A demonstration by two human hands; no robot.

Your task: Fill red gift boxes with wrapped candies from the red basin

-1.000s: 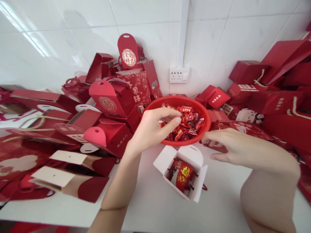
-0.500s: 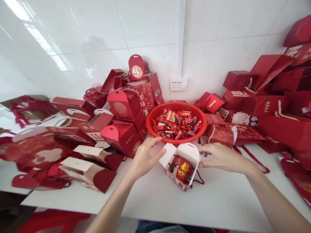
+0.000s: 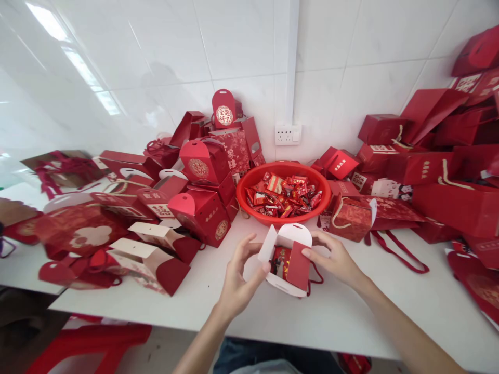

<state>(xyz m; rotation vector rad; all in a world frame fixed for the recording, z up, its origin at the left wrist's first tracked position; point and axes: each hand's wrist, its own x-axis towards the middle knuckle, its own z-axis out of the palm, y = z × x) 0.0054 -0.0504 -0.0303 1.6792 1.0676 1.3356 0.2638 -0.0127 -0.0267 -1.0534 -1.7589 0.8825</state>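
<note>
In front of me on the white table, a small candy box (image 3: 287, 284) with white inner walls stands with its top flaps up. Inside it lie red-wrapped sweets (image 3: 279, 261) with gold lettering, partly covered by the red right flap (image 3: 299, 266), which leans inward. My right hand (image 3: 336, 255) grips that flap between thumb and fingers. My left hand (image 3: 242, 278) is at the box's left side, fingers apart and curved, its thumb tip at the box's near left edge. A dark red cord (image 3: 316, 276) loops out on the right of the box.
Just behind the box stands a red basin (image 3: 284, 220) of wrapped sweets. Red gift boxes (image 3: 205, 215) are piled at the left, and more boxes (image 3: 454, 208) at the right. A wall socket (image 3: 288, 134) is above the basin. A red stool (image 3: 97, 343) shows below the table.
My right hand has taken hold of the box's right flap and folded it inward over the sweets. My left hand has come lower, its thumb at the box's near left edge.
</note>
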